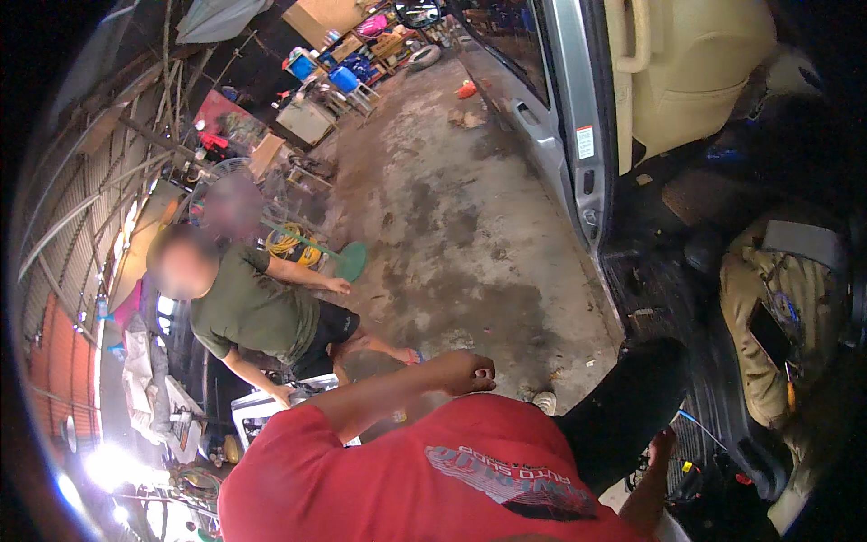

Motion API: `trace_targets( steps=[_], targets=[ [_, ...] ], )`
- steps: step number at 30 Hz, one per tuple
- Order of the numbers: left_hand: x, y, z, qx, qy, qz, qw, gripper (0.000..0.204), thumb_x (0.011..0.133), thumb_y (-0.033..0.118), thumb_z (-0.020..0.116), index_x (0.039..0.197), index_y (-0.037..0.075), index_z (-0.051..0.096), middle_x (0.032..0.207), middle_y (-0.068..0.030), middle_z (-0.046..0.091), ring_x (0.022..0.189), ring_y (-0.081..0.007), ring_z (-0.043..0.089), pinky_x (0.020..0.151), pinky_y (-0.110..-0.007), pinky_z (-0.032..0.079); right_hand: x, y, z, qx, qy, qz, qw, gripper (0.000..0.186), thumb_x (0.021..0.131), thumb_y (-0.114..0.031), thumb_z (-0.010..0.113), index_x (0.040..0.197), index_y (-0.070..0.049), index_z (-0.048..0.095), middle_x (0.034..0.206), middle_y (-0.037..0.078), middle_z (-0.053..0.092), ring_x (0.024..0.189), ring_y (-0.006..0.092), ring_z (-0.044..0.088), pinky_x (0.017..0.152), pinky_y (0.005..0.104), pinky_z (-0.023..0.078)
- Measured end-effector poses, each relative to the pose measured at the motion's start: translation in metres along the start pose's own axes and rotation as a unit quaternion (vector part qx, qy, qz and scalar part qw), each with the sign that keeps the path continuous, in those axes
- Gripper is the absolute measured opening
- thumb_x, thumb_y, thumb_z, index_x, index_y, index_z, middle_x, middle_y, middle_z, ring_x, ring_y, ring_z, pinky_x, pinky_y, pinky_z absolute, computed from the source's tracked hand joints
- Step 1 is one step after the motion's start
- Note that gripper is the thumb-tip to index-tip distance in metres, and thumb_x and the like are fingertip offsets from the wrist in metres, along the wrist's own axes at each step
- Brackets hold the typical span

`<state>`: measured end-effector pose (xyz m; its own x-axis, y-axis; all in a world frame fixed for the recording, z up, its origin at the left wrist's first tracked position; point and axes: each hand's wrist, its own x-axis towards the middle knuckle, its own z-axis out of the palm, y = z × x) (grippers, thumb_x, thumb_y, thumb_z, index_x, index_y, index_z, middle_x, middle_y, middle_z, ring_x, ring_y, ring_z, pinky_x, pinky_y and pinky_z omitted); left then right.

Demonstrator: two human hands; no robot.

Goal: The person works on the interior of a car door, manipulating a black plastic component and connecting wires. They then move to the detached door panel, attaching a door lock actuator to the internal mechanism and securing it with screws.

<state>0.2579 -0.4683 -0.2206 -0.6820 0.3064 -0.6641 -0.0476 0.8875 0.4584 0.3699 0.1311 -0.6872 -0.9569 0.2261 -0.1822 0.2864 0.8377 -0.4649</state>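
Note:
My left hand [465,372] is raised in front of my red shirt, fingers curled in, with nothing visible in it. Low beside the dark footwell, my right hand [663,446] is down at the vehicle's floor edge; its fingers are too small and partly hidden to read. A thin tool with a blue end [703,428] lies on the black floor mat close to that hand, near a small yellow piece [688,467]. My dark-trousered leg [628,393] reaches toward the door sill. On the tan seat [750,289] are a black phone [769,334] and an orange-handled tool [791,390].
The open grey vehicle door [551,135] stands ahead. At left, a person in a green shirt [257,303] has a hand at a white-framed part [248,408]. Behind are a fan [226,199], a yellow coiled hose [287,242], a blue container [343,79] and a tyre [423,58].

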Motion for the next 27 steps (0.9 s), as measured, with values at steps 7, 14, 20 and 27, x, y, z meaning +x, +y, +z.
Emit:
trace_targets(
  steps=[7,14,20,27],
  targets=[
    [-0.011,-0.007,-0.008,-0.007,0.014,-0.009,1.000,0.041,0.104,0.044,0.069,0.121,0.007,0.074,0.107,-0.0158,0.078,0.096,-0.0323,0.076,0.083,-0.046,0.059,-0.008,-0.005,-0.023,0.209,-0.107,0.092,0.968,0.020,0.097,-0.023,0.067,0.110,-0.010,0.073,0.102,0.011,0.070,0.095,0.0343,0.069,0.079,0.0448,0.056],
    [0.003,-0.003,-0.016,0.044,-0.001,0.057,0.997,0.045,0.105,0.050,0.067,0.123,0.009,0.073,0.107,-0.0141,0.079,0.093,-0.0314,0.076,0.082,-0.046,0.060,-0.012,-0.009,0.000,0.133,-0.042,0.146,0.979,0.024,0.097,-0.023,0.068,0.118,-0.010,0.070,0.112,0.011,0.070,0.102,0.0342,0.069,0.086,0.0450,0.056],
    [-0.022,-0.016,0.011,0.007,0.009,-0.029,1.000,0.039,0.103,0.045,0.069,0.121,0.011,0.074,0.109,-0.0152,0.079,0.101,-0.0380,0.075,0.088,-0.047,0.059,-0.012,0.002,-0.031,0.224,-0.131,0.074,0.963,0.029,0.097,-0.023,0.068,0.124,-0.011,0.068,0.120,0.011,0.070,0.108,0.0342,0.069,0.092,0.0452,0.056],
    [-0.003,0.023,-0.032,0.044,-0.008,-0.004,0.999,0.040,0.101,0.043,0.071,0.121,0.008,0.074,0.113,-0.0168,0.079,0.106,-0.0372,0.076,0.090,-0.048,0.059,-0.012,0.059,0.069,-0.118,-0.034,0.009,0.992,0.049,0.100,-0.033,0.069,0.143,-0.012,0.065,0.137,0.017,0.071,0.117,0.0352,0.069,0.098,0.0486,0.055]
  ],
)
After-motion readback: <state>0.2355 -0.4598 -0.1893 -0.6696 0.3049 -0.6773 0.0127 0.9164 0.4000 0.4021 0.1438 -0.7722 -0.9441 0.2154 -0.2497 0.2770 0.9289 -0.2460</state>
